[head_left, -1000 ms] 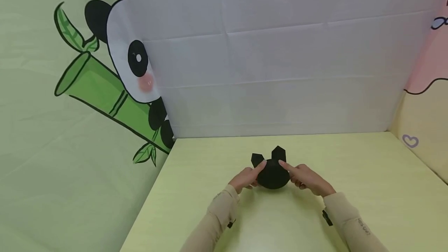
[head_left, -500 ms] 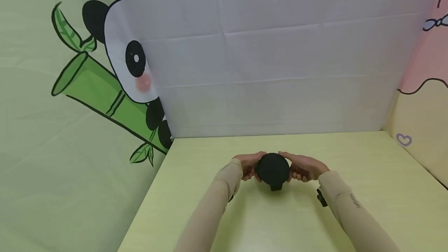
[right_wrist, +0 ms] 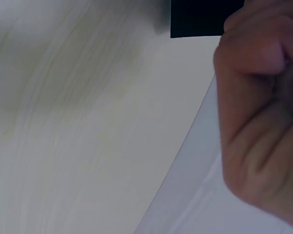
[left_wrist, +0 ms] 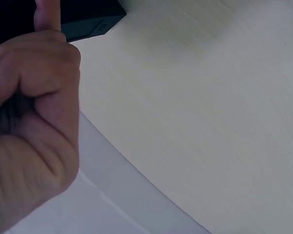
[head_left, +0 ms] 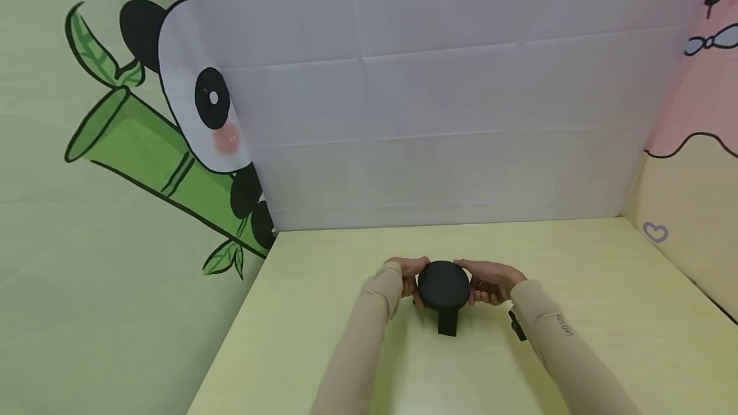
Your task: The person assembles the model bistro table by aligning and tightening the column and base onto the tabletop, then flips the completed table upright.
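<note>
Between my two hands is a black object with a smooth round face (head_left: 443, 284). A short, blocky black leg (head_left: 448, 323) juts from its lower side. From the left my left hand (head_left: 410, 272) grips its rim, and from the right my right hand (head_left: 491, 278) grips the opposite rim. The left wrist view has a black angular block (left_wrist: 88, 22) with a small faint marking beside my left finger. A black flat-edged part (right_wrist: 200, 20) shows by my right hand in the right wrist view. Its far side is hidden, and its exact kind cannot be told.
A pale yellow table (head_left: 323, 312) lies beneath. Behind it hangs a creased white sheet (head_left: 438, 114). On the left stands a green sheet with a printed panda and bamboo (head_left: 150, 146); on the right, a pink and cream one (head_left: 692, 178).
The black object has turned over between my hands: its two blocky projections pointed up and away, and now one points down toward me. My hands turned with it, and the view shifted slightly.
</note>
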Demonstrator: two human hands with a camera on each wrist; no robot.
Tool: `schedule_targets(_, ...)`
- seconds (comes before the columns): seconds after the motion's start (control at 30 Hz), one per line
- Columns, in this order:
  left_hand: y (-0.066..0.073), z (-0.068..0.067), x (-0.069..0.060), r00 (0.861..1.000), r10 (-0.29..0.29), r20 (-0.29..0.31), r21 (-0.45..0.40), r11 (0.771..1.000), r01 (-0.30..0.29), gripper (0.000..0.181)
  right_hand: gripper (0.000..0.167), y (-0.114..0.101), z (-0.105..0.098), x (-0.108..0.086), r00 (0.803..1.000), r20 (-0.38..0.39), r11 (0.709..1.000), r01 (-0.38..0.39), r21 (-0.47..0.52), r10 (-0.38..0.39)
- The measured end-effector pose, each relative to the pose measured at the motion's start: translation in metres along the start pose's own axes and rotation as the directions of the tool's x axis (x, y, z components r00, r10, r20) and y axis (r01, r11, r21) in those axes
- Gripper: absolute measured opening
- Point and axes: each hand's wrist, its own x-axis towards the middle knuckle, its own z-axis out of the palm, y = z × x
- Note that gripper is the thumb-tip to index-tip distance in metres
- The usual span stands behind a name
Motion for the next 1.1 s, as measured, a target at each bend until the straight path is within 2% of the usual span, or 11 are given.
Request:
schedule_targets(0.13, -0.002, 0.002, 0.006, 1.0, -0.028, 0.0, 0.036, 0.999, 0.028, 0.078, 0.081, 0.004, 0.004, 0.001, 1.0, -0.004, 1.0, -0.022, 0.005, 0.022)
schedule_targets(0.3, -0.002, 0.0, 0.009, 0.999, -0.005, -0.042, 0.044, 0.999, 0.007, 0.075, 0.08, 0.005, 0.004, 0.001, 1.0, -0.019, 1.0, -0.02, 0.02, 0.02)
schedule_targets(0.7, -0.004, 0.0, 0.01, 1.0, -0.025, -0.005, 0.025, 0.999, 0.025, 0.077, 0.08, 0.006, 0.006, 0.0, 1.0, 0.013, 0.999, -0.02, 0.039, 0.02)
schedule_targets(0.9, -0.008, -0.001, 0.019, 1.0, -0.028, 0.004, 0.004, 1.0, 0.028, 0.081, 0.079, 0.008, 0.007, -0.001, 1.0, 0.008, 0.999, -0.019, 0.047, 0.018)
schedule_targets(1.0, -0.016, -0.002, 0.027, 0.999, 0.018, -0.027, 0.003, 1.0, -0.018, 0.09, 0.079, 0.015, 0.007, -0.002, 1.0, 0.001, 0.998, 0.009, 0.06, -0.009)
schedule_targets(1.07, -0.024, -0.001, 0.032, 0.994, 0.083, -0.067, 0.023, 0.996, -0.082, 0.095, 0.08, 0.022, 0.007, -0.002, 0.999, -0.008, 0.996, 0.048, 0.071, -0.047)
schedule_targets(1.1, -0.029, 0.0, 0.034, 0.986, 0.131, -0.1, 0.047, 0.991, -0.127, 0.096, 0.079, 0.027, 0.006, -0.003, 0.997, -0.015, 0.994, 0.076, 0.079, -0.075)
